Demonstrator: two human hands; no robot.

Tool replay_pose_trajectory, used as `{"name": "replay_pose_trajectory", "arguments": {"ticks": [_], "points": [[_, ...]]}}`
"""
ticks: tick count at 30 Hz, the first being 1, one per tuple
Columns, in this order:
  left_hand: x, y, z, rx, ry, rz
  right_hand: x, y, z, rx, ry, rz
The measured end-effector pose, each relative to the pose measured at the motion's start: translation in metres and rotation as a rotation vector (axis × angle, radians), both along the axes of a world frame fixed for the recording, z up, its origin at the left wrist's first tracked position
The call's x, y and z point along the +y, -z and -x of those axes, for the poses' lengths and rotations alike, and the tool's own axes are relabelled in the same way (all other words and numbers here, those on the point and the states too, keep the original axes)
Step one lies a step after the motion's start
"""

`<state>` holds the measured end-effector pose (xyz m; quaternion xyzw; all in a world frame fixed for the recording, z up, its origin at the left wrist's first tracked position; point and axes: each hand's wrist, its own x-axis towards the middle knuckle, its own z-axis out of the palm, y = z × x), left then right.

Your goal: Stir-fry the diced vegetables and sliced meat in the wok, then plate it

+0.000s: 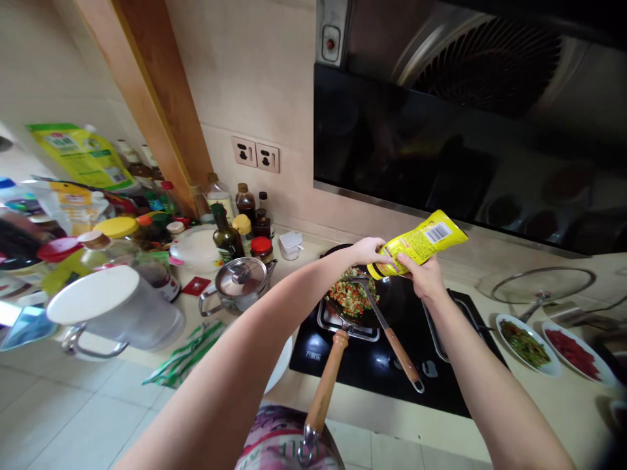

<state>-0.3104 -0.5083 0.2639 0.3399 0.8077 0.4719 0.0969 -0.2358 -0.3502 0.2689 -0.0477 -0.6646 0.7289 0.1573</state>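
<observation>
My right hand (425,274) grips a yellow seasoning pouch (422,240) tilted over a black wok (386,300) on the stove. My left hand (365,250) pinches the pouch's lower end right above the food. The wok holds chopped green, red and orange vegetables (351,294). A spatula with a wooden handle (398,349) rests in the wok, untouched. The wok's own wooden handle (326,382) points toward me.
A black gas hob (377,365) sits in the beige counter. A small lidded steel pot (240,282), sauce bottles (245,215) and a white pitcher (115,310) crowd the left. On the right are a glass lid (541,286) and two plates of food (526,341).
</observation>
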Motion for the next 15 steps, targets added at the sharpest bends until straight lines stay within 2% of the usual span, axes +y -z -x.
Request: {"name": "replay_pose_trajectory", "arguments": {"ticks": [15], "points": [[0.0017,-0.0001,-0.0047,-0.053,-0.083,0.047,-0.0005,0.0082,0.0047,0.009,-0.016,-0.032]]}}
